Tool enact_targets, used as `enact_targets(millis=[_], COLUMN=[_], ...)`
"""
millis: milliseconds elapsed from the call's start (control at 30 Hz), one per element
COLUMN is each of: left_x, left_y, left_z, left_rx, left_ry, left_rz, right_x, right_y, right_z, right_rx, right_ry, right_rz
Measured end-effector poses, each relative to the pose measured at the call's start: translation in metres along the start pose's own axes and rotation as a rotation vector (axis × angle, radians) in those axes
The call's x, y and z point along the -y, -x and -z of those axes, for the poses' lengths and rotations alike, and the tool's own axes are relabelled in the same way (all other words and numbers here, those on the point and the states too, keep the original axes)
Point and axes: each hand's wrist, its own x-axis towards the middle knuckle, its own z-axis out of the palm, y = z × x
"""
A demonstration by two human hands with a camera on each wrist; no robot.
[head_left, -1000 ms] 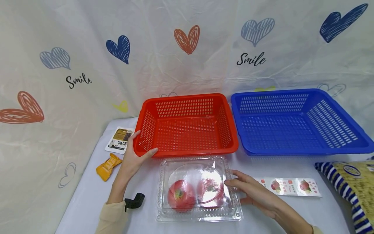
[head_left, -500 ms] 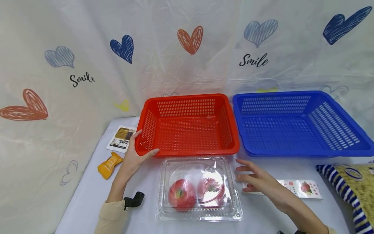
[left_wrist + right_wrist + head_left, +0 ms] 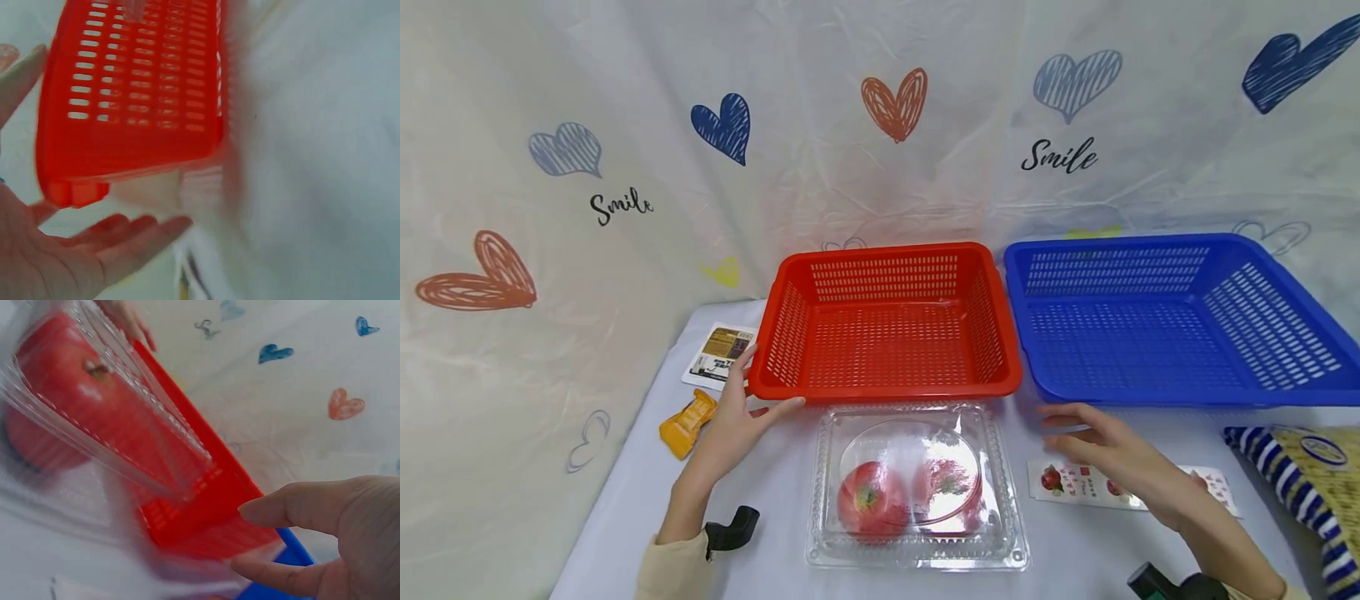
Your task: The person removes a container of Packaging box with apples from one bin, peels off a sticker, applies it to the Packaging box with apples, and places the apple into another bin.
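My left hand (image 3: 733, 429) is at the near left corner of the red plastic basket (image 3: 880, 392), thumb and fingers spread apart. In the left wrist view, the fingers (image 3: 140, 244) extend loosely beside the basket corner and grip nothing. A clear plastic box (image 3: 917, 557) lies in front of the basket, with a red apple (image 3: 871, 500) at its left and another apple (image 3: 946, 493) at its right. To the right of the box, my right hand (image 3: 1112, 454) hovers with relaxed fingers, partly covering a label strip (image 3: 1078, 483). It holds nothing.
A blue basket (image 3: 1150, 395) stands right of the red one. At far right lies a bag (image 3: 1318, 479) with a striped edge. A yellow wrapped packet (image 3: 687, 423) and a flat printed pack (image 3: 721, 354) lie left of the red basket.
My right hand has moved right, away from the clear box and over the label strip. My left hand has eased slightly back from the red basket's corner, its thumb coming off the rim.
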Motion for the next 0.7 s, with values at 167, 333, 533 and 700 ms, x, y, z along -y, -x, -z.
enact_targets(millis=[167, 333, 533, 700], left_x=[-0.019, -0.031, -0.017, -0.005], left_y=[0.028, 0.046, 0.048, 0.046], left_z=[0.006, 0.013, 0.004, -0.008], left_rx=[-0.148, -0.139, 0.280, 0.396], left_ry=[-0.167, -0.141, 0.008, 0.066], left_rz=[-0.103, -0.341, -0.317, -0.231], right_x=[-0.009, -0.019, -0.036, -0.046], right_y=[-0.002, -0.003, 0.002, 0.004], right_z=[0.010, 0.013, 0.021, 0.030], right_rx=[-0.027, -0.012, -0.016, -0.041], right_ry=[0.140, 0.193, 0.272, 0.344], right_rz=[0.032, 0.077, 0.149, 0.133])
